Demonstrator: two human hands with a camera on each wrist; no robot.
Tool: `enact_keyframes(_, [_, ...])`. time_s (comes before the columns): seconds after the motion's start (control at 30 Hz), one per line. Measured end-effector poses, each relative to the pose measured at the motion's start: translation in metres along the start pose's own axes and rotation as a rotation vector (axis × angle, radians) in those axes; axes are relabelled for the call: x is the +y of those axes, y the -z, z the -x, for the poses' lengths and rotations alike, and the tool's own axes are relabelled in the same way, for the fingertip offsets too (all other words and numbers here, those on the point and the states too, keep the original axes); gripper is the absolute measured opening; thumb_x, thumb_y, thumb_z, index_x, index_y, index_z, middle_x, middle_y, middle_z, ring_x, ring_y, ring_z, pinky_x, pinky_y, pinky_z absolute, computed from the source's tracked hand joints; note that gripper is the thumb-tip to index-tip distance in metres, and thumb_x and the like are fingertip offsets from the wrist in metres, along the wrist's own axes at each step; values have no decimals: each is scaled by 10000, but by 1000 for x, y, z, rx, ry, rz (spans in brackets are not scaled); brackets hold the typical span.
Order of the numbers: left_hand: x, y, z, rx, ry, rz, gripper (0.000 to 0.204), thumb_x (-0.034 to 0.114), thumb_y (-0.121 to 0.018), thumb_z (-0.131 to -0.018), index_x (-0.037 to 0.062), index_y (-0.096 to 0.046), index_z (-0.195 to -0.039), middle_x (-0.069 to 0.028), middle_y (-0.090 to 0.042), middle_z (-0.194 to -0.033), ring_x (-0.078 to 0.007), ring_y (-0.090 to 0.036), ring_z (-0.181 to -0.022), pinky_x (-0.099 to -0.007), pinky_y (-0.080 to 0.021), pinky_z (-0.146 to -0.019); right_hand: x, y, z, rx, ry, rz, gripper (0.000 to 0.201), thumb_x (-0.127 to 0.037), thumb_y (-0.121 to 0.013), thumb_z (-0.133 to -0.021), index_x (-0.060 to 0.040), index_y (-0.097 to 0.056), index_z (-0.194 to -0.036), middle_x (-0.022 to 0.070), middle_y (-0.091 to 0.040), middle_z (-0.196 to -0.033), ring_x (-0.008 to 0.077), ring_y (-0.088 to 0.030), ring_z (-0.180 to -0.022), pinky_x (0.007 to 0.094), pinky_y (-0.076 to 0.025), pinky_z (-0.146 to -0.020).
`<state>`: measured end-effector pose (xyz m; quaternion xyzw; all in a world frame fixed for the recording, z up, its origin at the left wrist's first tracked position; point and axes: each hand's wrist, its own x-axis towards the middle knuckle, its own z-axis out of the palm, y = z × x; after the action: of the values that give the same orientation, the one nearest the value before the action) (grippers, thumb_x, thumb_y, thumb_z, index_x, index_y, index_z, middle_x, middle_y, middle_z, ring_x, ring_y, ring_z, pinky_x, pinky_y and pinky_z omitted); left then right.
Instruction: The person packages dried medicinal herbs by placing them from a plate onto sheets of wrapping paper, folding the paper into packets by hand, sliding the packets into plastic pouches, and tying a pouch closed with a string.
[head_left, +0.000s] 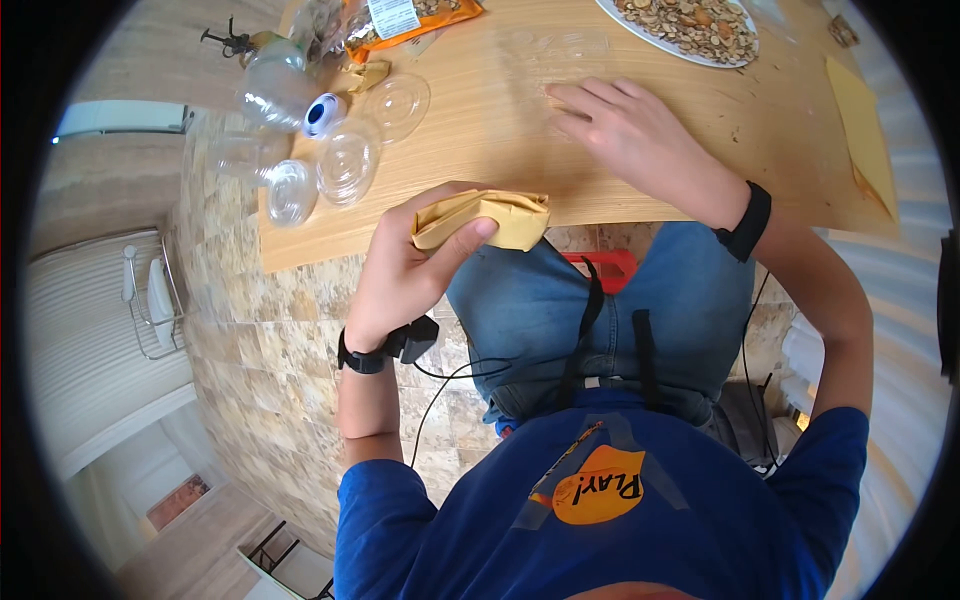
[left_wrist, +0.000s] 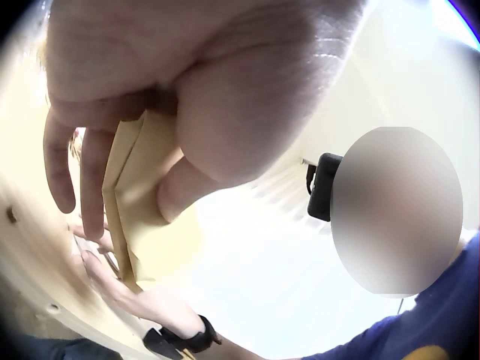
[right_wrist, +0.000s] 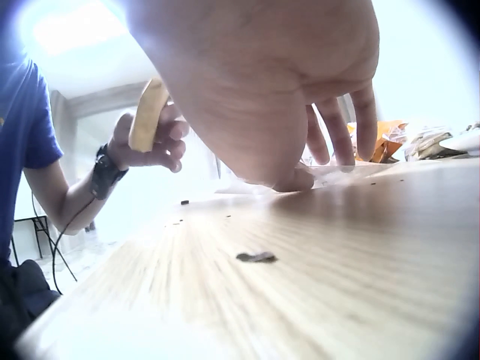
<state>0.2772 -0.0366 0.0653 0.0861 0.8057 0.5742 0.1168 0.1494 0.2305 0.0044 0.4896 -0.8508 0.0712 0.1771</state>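
My left hand (head_left: 405,255) holds a folded tan paper packet (head_left: 515,220), thumb on its near face and fingers behind it, just over the table's front edge. In the left wrist view the packet (left_wrist: 150,217) shows creased edges along its side. My right hand (head_left: 625,130) reaches down to the tabletop, its fingertips at the near edge of a flat, clear plastic piece (head_left: 560,48). Seen from the right wrist, the fingers (right_wrist: 330,135) are fairly straight and the thumb tip is low, close to the wood.
Clear plastic cups and lids (head_left: 348,160) crowd the table's left side, near a clear bottle (head_left: 275,85). Behind lies an orange bag (head_left: 430,25). A white plate (head_left: 745,60) of dried pieces stands at the back right, beyond a yellow paper sheet (head_left: 862,135). Dark crumbs (right_wrist: 256,257) dot the wood.
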Motion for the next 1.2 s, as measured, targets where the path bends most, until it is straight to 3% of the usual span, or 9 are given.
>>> enact_keyframes(0.07, [4, -6, 2, 35, 60, 3, 281, 100, -660, -1042, -75, -657, -1262, -128, -762, -1114, -170, -731, -1018, -295, -588, -865, -4, -3, -2, 50, 6, 38, 306, -91, -639, -856, -71, -727, -1147, 42, -653, -1314, 198, -619, -1188, 338, -496, -953])
enact_keyframes(0.13, [9, -26, -4, 107, 125, 483, 307, 100, -609, -1068, -108, -609, -1294, -159, -740, -1127, -218, -749, -1007, -313, -642, -824, -7, -2, -5, 75, 19, 43, 328, -91, -636, -859, -70, -720, -1176, 46, -646, -1337, 201, -618, -1191, 339, -494, -955])
enact_keyframes(0.23, [7, -48, -16, 83, 203, 684, 378, 104, -495, -1101, -165, -495, -1366, -277, -690, -1199, -403, -748, -1041, -421, -678, -847, -10, -3, -8, 81, 20, 43, 369, -86, -638, -859, -65, -699, -1223, 47, -650, -1336, 201, -616, -1194, 336, -492, -958])
enact_keyframes(0.33, [-6, -60, -30, 86, 195, 797, 396, 99, -461, -1112, -167, -445, -1404, -288, -653, -1258, -421, -730, -1085, -434, -659, -930, -8, 1, -7, -4, 2, -39, 392, -76, -654, -850, -54, -682, -1241, 49, -672, -1278, 208, -618, -1189, 342, -500, -954])
enact_keyframes(0.4, [-10, -60, -36, 119, 160, 812, 391, 97, -453, -1114, -169, -444, -1400, -289, -637, -1283, -421, -722, -1106, -434, -646, -964, -6, 3, -7, -69, -6, -111, 397, -71, -664, -844, -47, -677, -1240, 54, -684, -1243, 217, -621, -1183, 353, -510, -949])
enact_keyframes(0.67, [-16, -59, -38, 267, 169, 759, 346, 77, -438, -1115, -154, -469, -1370, -210, -622, -1310, -318, -636, -1265, -442, -562, -1123, -12, 32, -6, 22, -223, -371, 297, -57, -650, -853, -5, -687, -1143, 109, -673, -1107, 330, -688, -1007, 448, -569, -871])
enact_keyframes(0.9, [-22, -57, -38, 191, 218, 627, 325, 81, -556, -1064, -21, -544, -1373, -122, -625, -1323, -227, -620, -1236, -404, -544, -1049, -20, 38, -10, 25, -173, -308, 218, -55, -655, -858, 9, -664, -1066, 136, -652, -1057, 322, -694, -979, 443, -579, -829])
enact_keyframes(0.97, [-16, -62, -39, 253, 140, 830, 342, 88, -599, -1037, 24, -564, -1371, -84, -636, -1311, -187, -617, -1211, -376, -511, -1035, -21, 42, -13, 21, -208, -307, 190, -44, -668, -845, 19, -642, -1023, 145, -652, -1029, 323, -699, -958, 437, -581, -810])
enact_keyframes(1.2, [-12, -68, -45, 339, 144, 915, 320, 93, -602, -1049, 26, -572, -1360, -71, -641, -1312, -185, -615, -1230, -364, -490, -1070, -23, 36, -16, 124, -224, -316, 284, -31, -679, -834, 8, -595, -1102, 154, -655, -978, 350, -711, -876, 455, -583, -730])
